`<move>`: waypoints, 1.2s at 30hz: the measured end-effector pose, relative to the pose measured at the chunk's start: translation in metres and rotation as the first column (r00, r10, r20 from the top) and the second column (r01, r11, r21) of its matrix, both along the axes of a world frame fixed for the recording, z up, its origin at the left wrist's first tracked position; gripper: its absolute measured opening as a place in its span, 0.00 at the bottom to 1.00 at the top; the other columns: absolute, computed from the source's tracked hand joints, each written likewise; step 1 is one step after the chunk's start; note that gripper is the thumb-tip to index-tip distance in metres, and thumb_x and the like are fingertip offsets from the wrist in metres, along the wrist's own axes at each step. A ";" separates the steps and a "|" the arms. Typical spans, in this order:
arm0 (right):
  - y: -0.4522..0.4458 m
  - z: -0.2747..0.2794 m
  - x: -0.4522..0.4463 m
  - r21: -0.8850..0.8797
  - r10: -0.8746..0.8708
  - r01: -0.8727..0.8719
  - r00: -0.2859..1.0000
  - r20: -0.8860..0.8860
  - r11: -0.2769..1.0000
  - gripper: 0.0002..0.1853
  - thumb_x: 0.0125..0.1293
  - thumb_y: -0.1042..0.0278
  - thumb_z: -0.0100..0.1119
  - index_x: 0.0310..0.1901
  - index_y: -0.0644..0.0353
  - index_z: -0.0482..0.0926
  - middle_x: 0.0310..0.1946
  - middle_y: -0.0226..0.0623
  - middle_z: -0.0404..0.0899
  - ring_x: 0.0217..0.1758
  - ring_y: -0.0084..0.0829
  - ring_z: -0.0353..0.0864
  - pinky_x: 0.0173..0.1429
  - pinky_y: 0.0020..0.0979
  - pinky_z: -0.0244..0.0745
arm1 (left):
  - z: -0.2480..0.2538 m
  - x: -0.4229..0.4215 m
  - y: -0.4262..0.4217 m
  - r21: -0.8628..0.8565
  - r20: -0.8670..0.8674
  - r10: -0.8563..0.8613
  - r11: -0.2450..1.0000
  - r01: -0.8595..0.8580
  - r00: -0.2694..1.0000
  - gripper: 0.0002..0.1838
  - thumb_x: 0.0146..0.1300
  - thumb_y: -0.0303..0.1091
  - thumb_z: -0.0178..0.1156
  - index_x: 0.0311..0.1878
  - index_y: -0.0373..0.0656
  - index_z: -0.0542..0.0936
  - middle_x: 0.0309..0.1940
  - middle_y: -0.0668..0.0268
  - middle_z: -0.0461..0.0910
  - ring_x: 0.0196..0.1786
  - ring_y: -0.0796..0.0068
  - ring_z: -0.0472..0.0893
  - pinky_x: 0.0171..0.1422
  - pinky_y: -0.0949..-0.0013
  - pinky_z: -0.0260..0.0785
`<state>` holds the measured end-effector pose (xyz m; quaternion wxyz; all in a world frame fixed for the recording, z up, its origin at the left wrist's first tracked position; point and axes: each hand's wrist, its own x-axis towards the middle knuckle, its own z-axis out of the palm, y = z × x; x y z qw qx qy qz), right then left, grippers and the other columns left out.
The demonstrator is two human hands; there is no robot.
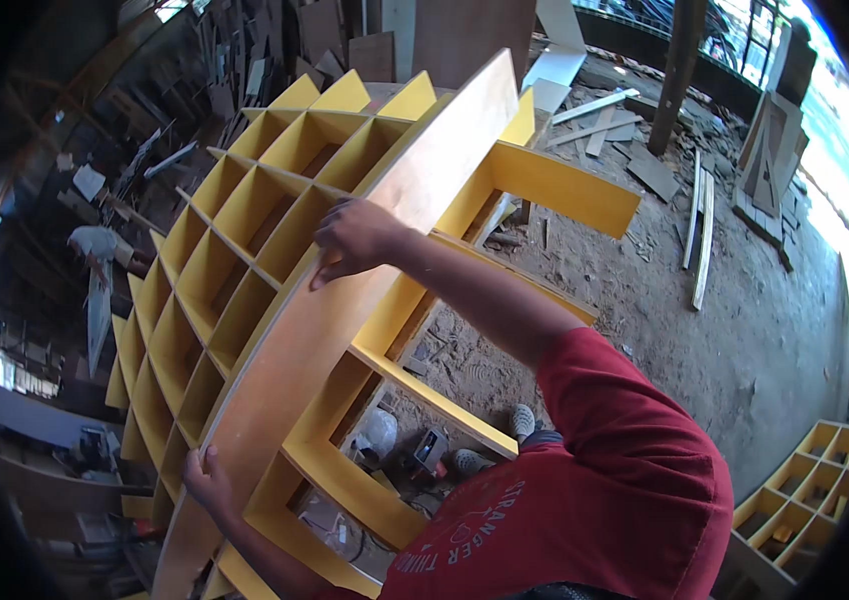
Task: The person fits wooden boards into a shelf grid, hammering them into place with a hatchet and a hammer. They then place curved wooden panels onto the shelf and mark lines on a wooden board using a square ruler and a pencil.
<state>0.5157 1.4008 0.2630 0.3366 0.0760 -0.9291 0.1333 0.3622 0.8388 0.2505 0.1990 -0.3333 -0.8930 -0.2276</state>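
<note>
long board [290,370] lying left to right across the yellow framework [385,355], both hands touching its far edge: right hand [360,238] curled over, left hand [209,482] bent round; can't tell if either pinches tight.

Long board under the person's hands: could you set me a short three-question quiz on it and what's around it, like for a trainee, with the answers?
1. Multiple choice: what colour is the gridded frame beside the long board?
a) blue
b) yellow
c) green

2. True or false: the left hand and the right hand both touch the long board.

3. Short answer: which of the two hands is higher in the picture?

Key: 1. b; 2. true; 3. the right hand.
</note>
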 end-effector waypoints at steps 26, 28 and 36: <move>-0.039 -0.044 0.124 -0.211 0.017 -0.059 0.980 -0.196 0.976 0.25 0.48 0.42 0.81 0.28 0.54 0.80 0.28 0.35 0.80 0.39 0.44 0.85 0.54 0.44 0.78 | -0.030 0.130 -0.017 -0.188 0.066 0.245 0.955 -0.229 0.967 0.24 0.65 0.48 0.76 0.51 0.35 0.87 0.48 0.48 0.88 0.54 0.42 0.84 0.61 0.45 0.74; -0.042 -0.059 0.138 -0.210 0.017 -0.062 0.977 -0.212 0.976 0.24 0.48 0.44 0.81 0.28 0.54 0.78 0.29 0.34 0.79 0.40 0.42 0.84 0.53 0.43 0.77 | -0.045 0.141 -0.022 -0.179 0.027 0.206 0.964 -0.198 0.978 0.25 0.65 0.48 0.76 0.54 0.36 0.88 0.51 0.49 0.89 0.57 0.42 0.84 0.65 0.45 0.74; -0.048 -0.070 0.152 -0.183 -0.007 -0.033 0.977 -0.212 0.982 0.22 0.48 0.47 0.80 0.30 0.53 0.79 0.29 0.31 0.78 0.40 0.38 0.82 0.49 0.42 0.74 | -0.066 0.155 -0.025 -0.148 -0.057 0.191 0.969 -0.198 0.980 0.26 0.65 0.49 0.76 0.57 0.38 0.88 0.54 0.50 0.90 0.58 0.42 0.85 0.67 0.47 0.74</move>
